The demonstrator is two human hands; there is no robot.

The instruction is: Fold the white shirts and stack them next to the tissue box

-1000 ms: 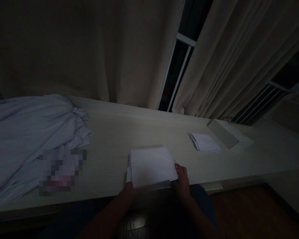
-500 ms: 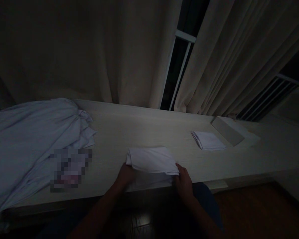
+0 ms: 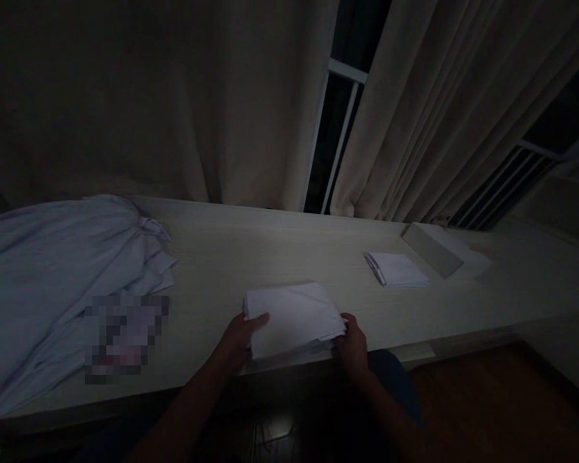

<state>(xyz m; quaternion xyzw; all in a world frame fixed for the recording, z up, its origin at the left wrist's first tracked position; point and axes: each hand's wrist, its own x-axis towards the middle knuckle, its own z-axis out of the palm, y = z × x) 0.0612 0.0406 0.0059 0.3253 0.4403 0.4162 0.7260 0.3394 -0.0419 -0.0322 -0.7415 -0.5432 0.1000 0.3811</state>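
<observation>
A folded white cloth (image 3: 292, 316) lies near the front edge of a long pale wooden counter (image 3: 270, 251). My left hand (image 3: 241, 335) grips its left edge, thumb on top. At the cloth's right front corner my right hand (image 3: 352, 342) pinches the layers. The room is dim.
A loose heap of pale bluish fabric (image 3: 53, 276) covers the counter's left end. A smaller folded white cloth (image 3: 396, 269) and a flat grey board (image 3: 431, 249) lie at the right. Beige curtains (image 3: 197, 96) and a dark window hang behind. Dark wooden floor lies below right.
The cloth's near half was lifted and folded back over itself, and now lies flatter as a compact stack. My left thumb has come on top of its left edge.
</observation>
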